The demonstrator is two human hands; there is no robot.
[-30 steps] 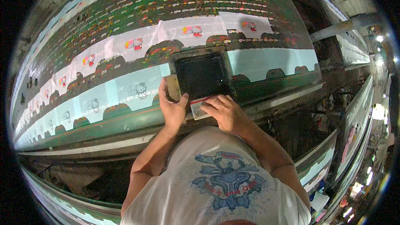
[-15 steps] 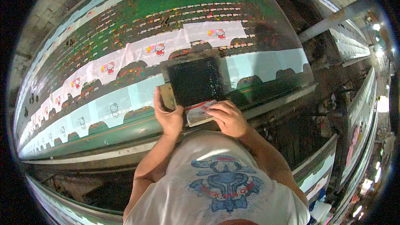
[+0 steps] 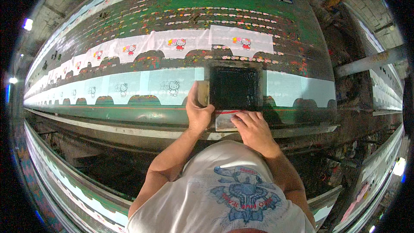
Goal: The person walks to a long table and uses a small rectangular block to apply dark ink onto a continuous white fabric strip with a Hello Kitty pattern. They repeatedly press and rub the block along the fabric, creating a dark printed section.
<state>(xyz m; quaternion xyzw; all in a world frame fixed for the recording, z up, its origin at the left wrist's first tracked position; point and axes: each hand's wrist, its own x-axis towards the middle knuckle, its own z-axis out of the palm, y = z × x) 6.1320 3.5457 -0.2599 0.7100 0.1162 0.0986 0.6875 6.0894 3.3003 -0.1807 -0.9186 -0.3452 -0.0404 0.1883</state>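
The left hand [image 3: 199,113] is clamped on the near left corner of a dark, boxy frame with a glossy black centre and a tan left side [image 3: 234,88], one finger stretched far along that side. The right hand [image 3: 255,130], apart from it, rests bent fingers on a pale, flat panel with a red line [image 3: 225,121]; whether it grips underneath cannot be told. The panel adjoins the frame's near edge, its long axis left to right, red line on the far side. The frame lies squarely on a long green table [image 3: 103,111], its black centre slightly wider left to right. Pale blue sheets with scalloped near edges [image 3: 146,87] flank it, outline-printed on the left. Beyond runs a row of white, colour-printed sheets [image 3: 194,39].
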